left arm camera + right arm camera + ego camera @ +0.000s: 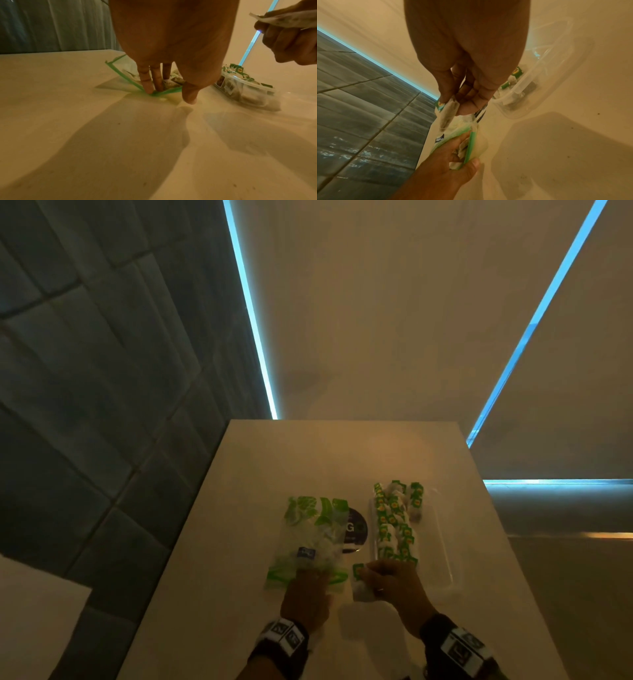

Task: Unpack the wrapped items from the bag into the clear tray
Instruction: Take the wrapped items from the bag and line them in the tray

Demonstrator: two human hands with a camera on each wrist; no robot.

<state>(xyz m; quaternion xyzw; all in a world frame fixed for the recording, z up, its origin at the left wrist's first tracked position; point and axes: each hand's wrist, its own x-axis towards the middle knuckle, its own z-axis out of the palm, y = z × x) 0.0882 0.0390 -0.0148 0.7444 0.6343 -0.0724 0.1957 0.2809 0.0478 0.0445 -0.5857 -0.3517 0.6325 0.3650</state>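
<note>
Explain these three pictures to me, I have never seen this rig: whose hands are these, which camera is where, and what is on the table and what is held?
No machine here: a person works with two bare hands, wearing a camera on the head and one on each wrist. The head view looks down on a pale table. On it lie a green-printed plastic bag, a dark round disc partly under it, and a clear tray already holding a row of wrapped items. The left wrist view looks along the left hand, whose fingers reach into the bag's green-edged mouth. The right wrist view shows the right hand pinching one wrapped item, lifted between bag and tray.
</note>
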